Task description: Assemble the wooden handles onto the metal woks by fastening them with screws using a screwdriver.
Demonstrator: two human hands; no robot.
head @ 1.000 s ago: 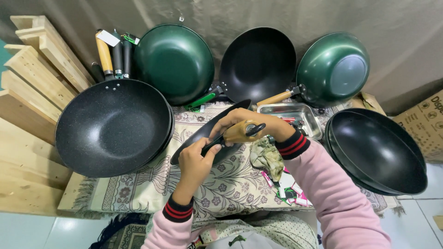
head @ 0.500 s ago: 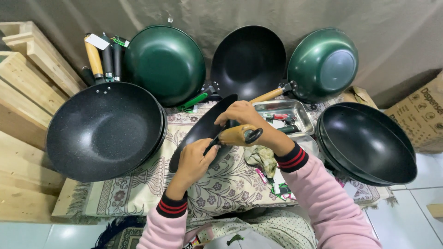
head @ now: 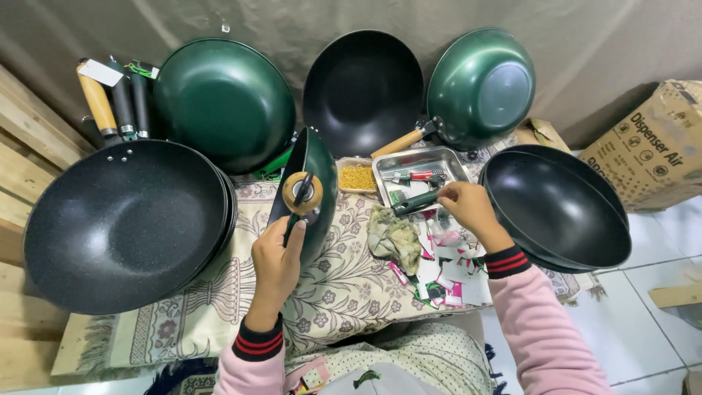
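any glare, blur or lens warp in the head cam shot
Head view: sharp overall, no motion blur on the left hand or right hand; soft highlights sheen the upturned green wok and the black wok at right; wide-angle warp bows the wooden planks and the floor tiles at the edges.

Open patterned cloth [head: 344, 292] is lying free at 6 o'clock between the left hand [head: 274, 263] and right hand [head: 468, 208]; the crumpled rag [head: 393, 235] and paper scraps [head: 446, 274] are cluttering its right part. Black wok stack [head: 124, 223] is blocking 9 o'clock, black pan stack [head: 559, 208] is blocking 3. Leaning woks [head: 362, 91] and steel tray [head: 420, 170] are closing off 12.
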